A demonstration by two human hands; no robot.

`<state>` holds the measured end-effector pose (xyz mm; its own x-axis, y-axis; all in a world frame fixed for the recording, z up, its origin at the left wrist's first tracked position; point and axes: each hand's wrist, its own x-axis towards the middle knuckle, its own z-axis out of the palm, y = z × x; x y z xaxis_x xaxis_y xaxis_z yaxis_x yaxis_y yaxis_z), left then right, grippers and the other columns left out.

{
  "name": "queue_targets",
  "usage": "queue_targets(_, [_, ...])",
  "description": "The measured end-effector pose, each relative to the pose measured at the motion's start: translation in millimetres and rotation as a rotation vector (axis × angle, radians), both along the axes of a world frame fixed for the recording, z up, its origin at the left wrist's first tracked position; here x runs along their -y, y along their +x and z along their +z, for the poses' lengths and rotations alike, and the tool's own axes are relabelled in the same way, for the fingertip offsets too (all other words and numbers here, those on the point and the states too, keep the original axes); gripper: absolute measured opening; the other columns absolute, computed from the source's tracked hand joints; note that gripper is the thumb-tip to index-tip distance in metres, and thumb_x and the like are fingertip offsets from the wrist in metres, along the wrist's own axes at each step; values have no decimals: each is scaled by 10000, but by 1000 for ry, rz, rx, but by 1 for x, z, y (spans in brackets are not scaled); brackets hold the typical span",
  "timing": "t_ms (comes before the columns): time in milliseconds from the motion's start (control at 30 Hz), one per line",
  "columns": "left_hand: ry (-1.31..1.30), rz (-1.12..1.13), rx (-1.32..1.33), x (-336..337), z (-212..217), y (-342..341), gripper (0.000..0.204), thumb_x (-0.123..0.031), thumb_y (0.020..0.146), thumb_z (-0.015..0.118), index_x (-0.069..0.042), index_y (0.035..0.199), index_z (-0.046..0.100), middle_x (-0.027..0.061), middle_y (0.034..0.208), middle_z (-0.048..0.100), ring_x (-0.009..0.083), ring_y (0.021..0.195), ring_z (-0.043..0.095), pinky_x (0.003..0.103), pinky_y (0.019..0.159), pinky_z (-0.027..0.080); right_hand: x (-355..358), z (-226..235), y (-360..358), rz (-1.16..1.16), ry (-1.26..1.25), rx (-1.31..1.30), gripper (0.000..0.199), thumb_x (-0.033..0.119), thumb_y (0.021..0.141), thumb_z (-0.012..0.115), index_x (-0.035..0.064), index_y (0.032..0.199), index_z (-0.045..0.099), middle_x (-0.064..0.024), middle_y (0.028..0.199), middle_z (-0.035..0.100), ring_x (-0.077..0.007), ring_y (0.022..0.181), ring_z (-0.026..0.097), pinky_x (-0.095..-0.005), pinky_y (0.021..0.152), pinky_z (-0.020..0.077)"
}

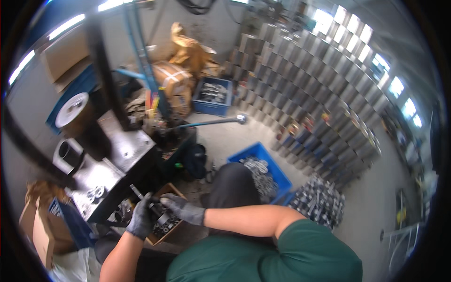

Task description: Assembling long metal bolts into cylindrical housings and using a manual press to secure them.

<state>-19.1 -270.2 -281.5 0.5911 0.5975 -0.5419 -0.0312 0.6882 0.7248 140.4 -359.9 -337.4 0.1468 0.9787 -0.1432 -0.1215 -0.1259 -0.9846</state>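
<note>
My left hand [141, 218], in a grey work glove, closes round a slim metal shaft [135, 190] whose end sticks out past the fingers. My right hand [184, 209], gloved alike, reaches in from the right with its fingers bunched close to the left one. Whatever lies in those fingers is too blurred to make out. Below both hands stands an open cardboard box [174, 231] of small dark and silver metal parts. A thicker silver cylindrical part [163, 219] shows between the hands; whether it belongs to the shaft cannot be told.
Left of me, a press with a metal table [132, 151] carries several rings [96, 193]. A blue lever [211, 123] juts out from it. Blue crates [284, 177] [210, 109] hold metal parts. Parts are heaped [319, 201] at right. Metal cylinders [305, 80] are stacked high beyond.
</note>
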Motion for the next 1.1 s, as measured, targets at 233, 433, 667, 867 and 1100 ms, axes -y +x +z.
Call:
queue_targets(233, [494, -190, 34, 24, 24, 7, 409, -364, 939, 762, -63, 1127, 559, 40, 822, 659, 134, 670, 641, 257, 578, 520, -7, 43, -17, 85, -192, -716, 410, 463, 1127, 373, 204, 1204, 681, 44, 920, 704, -72, 797, 635, -252, 692, 514])
queue_targets(433, [537, -234, 182, 14, 33, 17, 589, -266, 852, 813, -54, 1324, 531, 65, 1149, 656, 153, 1003, 648, 287, 839, 551, 16, 52, 14, -52, -2, -490, 439, 482, 1116, 414, 144, 1026, 679, 26, 795, 641, -72, 688, 585, -243, 621, 477])
queue_targets(667, [879, -391, -58, 4, 47, 22, 430, 10, 917, 565, -77, 1337, 544, 10, 1116, 610, 113, 968, 579, 252, 846, 498, 100, 154, 95, 1, 76, -562, 389, 470, 1053, 555, 90, 1042, 637, 11, 720, 578, -63, 591, 506, -240, 605, 475])
queue_targets(867, [967, -454, -206, 19, 70, 43, 351, 35, 912, 560, -38, 1252, 614, 49, 1012, 665, 96, 945, 596, 261, 863, 496, 249, 190, 176, -504, -68, -401, 335, 324, 957, 685, 32, 1121, 675, -113, 1003, 709, -244, 886, 724, -395, 837, 612])
queue_targets(1100, [999, -738, -239, 35, 73, 44, 363, 7, 906, 620, 1, 1269, 608, 68, 1069, 685, 161, 990, 641, 320, 900, 526, 400, 185, 246, -693, -426, 269, 187, 110, 895, 657, 14, 1053, 634, 20, 792, 563, -59, 635, 467, -231, 569, 385])
